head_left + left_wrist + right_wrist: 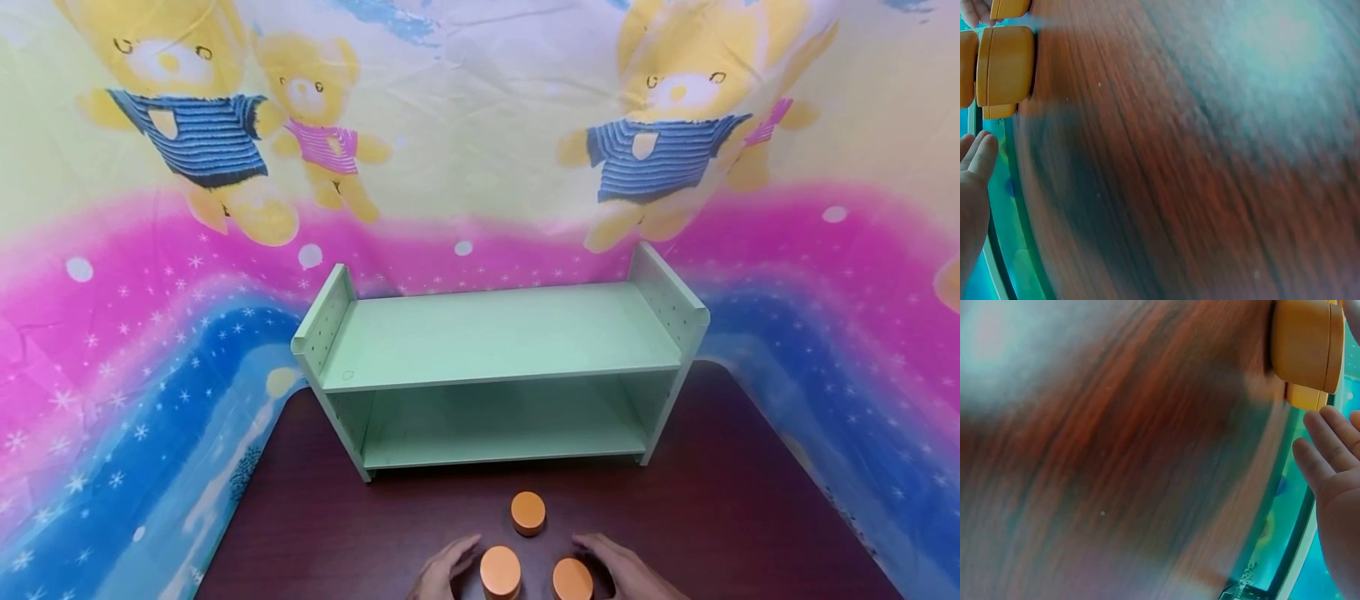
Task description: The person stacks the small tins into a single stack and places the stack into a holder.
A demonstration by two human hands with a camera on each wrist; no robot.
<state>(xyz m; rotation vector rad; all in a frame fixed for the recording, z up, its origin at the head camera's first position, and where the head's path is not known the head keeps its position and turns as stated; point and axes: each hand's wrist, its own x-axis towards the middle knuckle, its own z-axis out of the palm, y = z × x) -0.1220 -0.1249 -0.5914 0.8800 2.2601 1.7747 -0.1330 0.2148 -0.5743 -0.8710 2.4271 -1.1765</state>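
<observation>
Three orange round lidded containers are in the head view on the dark table. One container (528, 513) sits farther back, a left one (500, 572) and a right one (572, 579) nearer. In the left wrist view, another orange piece (967, 65) appears stacked on the nearest container (1007, 65). My left hand (444, 572) is beside the left container, fingers extended and apart from it. On the other side, my right hand (626, 570) is beside the right container (1300, 344), its fingers extended in the right wrist view. Neither hand holds anything.
A mint-green two-tier shelf (495, 333) stands behind the containers, at the back of the dark wood table (315, 517). Patterned cloth (480, 150) with cartoon bears hangs behind and at both sides.
</observation>
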